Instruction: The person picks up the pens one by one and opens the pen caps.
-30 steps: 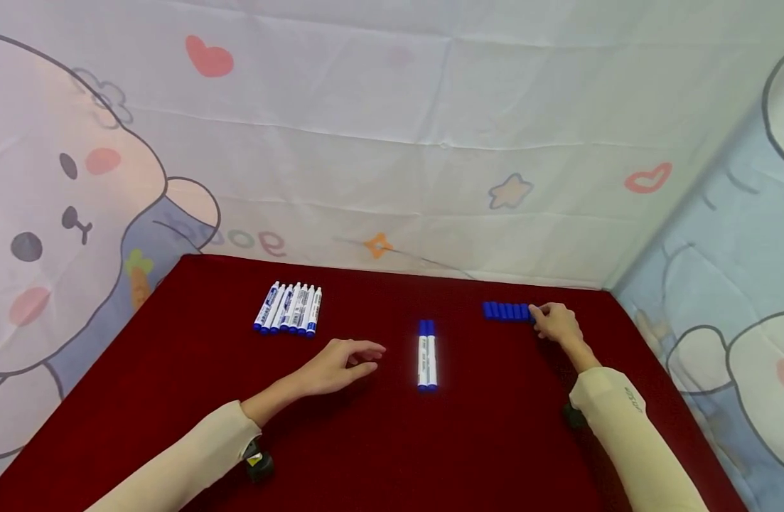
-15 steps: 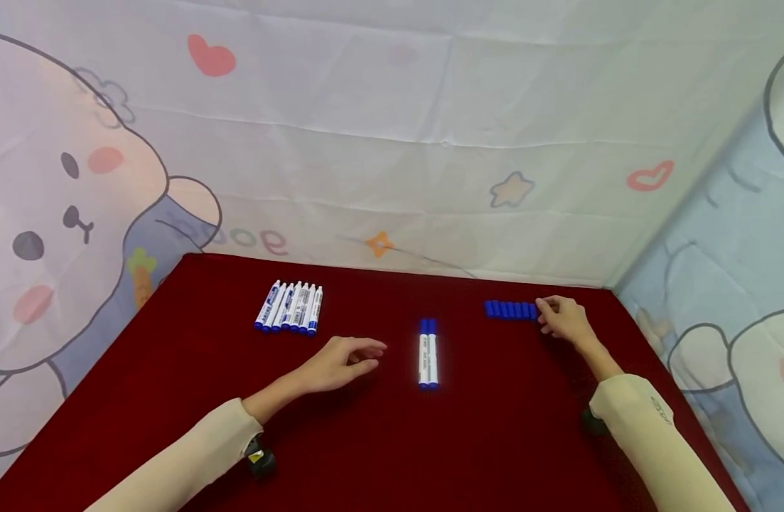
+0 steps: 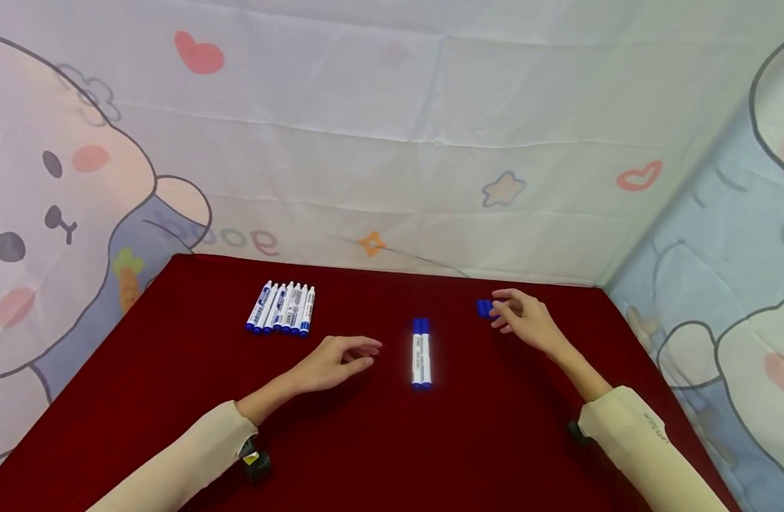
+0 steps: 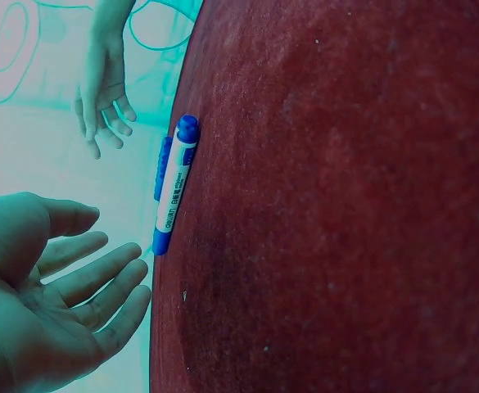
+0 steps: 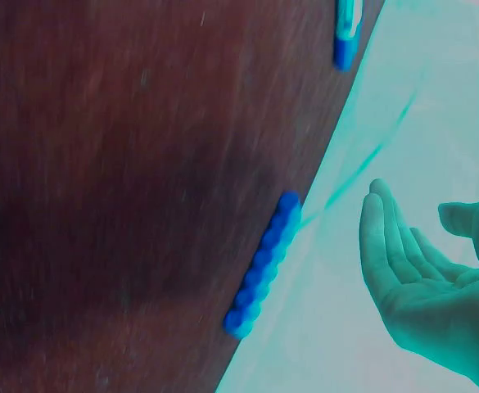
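Observation:
My left hand (image 3: 333, 364) hovers left of two capped whiteboard markers (image 3: 421, 359), its fingers relaxed and nothing held. Those two markers lie side by side, blue caps pointing away from me. My right hand (image 3: 526, 323) is over the row of blue marker caps (image 3: 483, 308) and partly hides it in the head view. In the right wrist view the whole row of caps (image 5: 260, 266) shows, lined up edge to edge, while the right hand (image 5: 427, 286) is empty with loosely bent fingers, apart from them.
Several uncapped white markers (image 3: 281, 309) lie in a slanted row at the back left, blue ends toward me. All sits on a dark red tablecloth (image 3: 392, 448). A printed fabric backdrop (image 3: 340, 107) stands behind the table's far edge.
My right hand has left the right end of the cap row, lifting and moving left over the caps with its fingers loosened. The left hand has stayed put; the head view shifted slightly.

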`<state>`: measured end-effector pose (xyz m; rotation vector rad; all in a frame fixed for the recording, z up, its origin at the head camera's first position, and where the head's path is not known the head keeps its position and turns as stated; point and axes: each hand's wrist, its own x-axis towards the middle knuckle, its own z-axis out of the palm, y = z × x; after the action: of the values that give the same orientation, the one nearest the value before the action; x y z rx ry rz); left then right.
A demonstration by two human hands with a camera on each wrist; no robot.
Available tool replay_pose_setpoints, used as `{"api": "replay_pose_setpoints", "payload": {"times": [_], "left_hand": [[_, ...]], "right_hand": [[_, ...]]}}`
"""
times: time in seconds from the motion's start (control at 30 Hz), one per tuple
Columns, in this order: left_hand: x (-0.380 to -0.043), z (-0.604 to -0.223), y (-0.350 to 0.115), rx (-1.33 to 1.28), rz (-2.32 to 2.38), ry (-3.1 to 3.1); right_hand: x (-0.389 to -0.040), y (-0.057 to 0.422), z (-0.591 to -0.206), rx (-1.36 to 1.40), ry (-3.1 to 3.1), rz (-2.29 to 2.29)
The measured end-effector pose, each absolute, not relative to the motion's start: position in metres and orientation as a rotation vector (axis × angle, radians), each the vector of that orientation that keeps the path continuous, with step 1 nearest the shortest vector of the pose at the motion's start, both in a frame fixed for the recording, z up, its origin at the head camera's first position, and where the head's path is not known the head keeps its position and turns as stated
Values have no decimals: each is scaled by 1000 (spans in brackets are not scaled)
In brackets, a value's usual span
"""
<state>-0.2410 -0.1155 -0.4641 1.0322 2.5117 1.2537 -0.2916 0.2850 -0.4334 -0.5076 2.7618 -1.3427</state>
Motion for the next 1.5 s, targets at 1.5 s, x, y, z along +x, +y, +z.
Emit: {"api": "replay_pose_setpoints", "payload": {"times": [1.5], "left_hand": [[-268, -463, -77, 475, 1588, 2083]], "right_hand": [[-258, 249, -455, -1044, 2470, -1207]]}}
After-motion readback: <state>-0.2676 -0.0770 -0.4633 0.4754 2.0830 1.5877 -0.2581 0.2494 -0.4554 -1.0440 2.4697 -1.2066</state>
